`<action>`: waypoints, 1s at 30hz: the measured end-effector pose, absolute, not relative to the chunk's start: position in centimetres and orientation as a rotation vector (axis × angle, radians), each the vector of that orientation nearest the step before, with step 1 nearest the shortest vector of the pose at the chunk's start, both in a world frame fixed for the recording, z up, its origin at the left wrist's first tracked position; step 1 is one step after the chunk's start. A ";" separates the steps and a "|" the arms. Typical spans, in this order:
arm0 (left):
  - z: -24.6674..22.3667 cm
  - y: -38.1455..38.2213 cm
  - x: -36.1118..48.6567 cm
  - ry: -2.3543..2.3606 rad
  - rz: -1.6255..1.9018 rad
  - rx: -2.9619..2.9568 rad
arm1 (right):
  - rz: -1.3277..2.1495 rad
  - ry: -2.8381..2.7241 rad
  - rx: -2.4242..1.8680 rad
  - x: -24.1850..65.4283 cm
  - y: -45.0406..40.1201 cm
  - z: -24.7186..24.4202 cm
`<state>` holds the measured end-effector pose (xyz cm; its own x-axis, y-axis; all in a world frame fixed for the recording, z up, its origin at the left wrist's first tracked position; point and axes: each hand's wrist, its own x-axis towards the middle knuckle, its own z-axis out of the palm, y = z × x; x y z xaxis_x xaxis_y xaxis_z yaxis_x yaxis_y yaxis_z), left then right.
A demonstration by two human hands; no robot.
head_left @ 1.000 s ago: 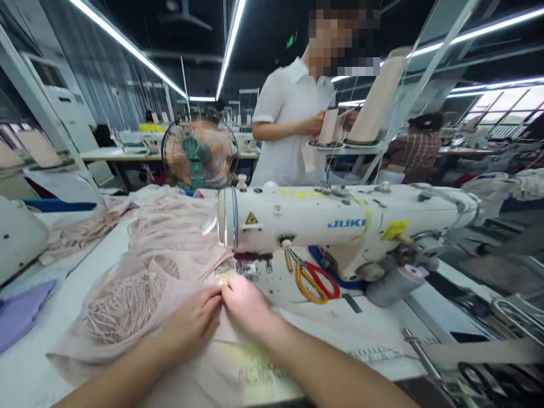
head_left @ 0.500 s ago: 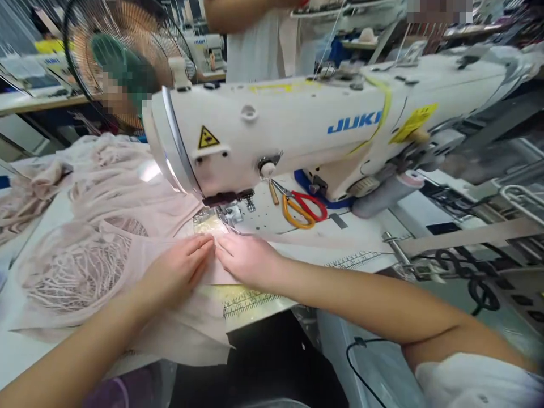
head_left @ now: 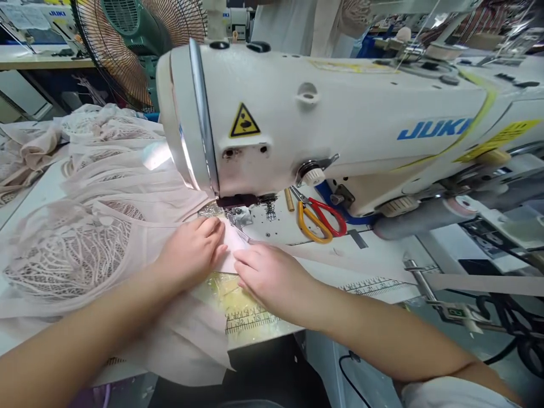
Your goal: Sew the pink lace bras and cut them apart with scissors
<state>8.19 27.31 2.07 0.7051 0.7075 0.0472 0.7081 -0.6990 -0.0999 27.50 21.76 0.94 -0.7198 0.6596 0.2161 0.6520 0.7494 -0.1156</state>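
Note:
A pale pink garment (head_left: 147, 243) with a lace cup (head_left: 80, 255) lies on the sewing table, its edge running up to the presser foot (head_left: 242, 218) of a white sewing machine (head_left: 272, 130). My left hand (head_left: 191, 249) presses on the cloth just before the foot, fingers bent and close together, thumb turned inward. To its right, my right hand (head_left: 267, 272) pinches the cloth's right edge with curled fingers. A short stretch of pink fabric shows between the hands. The fingertips of both hands are partly hidden.
Orange-and-red-handled scissors (head_left: 321, 218) lie under the machine arm. A pale band (head_left: 480, 283) passes a metal guide (head_left: 420, 280) at right. More lace garments (head_left: 106, 127) are heaped at left. A measuring tape (head_left: 250, 320) lines the front edge; a fan (head_left: 140, 34) stands behind.
The view has moved closer to the machine. My right hand has drawn right, away from my left, so a gap of fabric shows between them. My left fingers are more bent.

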 end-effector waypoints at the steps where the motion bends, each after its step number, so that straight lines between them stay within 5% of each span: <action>1: 2.1 27.5 8.3 -1.183 0.000 -2.797 | 0.061 -2.720 -1.044 27.6 21.6 1.2; 18: 1.6 28.8 7.5 -1.023 -0.101 -2.856 | 0.497 -2.772 -1.034 28.2 21.5 2.8; 30: 0.7 24.1 6.9 -0.580 -0.387 -2.667 | 0.401 -2.701 -0.938 27.6 22.2 1.3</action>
<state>6.87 24.09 0.70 0.8768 0.3393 0.3407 0.4448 -0.8416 -0.3064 27.58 22.20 1.29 -0.7603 0.6329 0.1463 0.5631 0.7544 -0.3374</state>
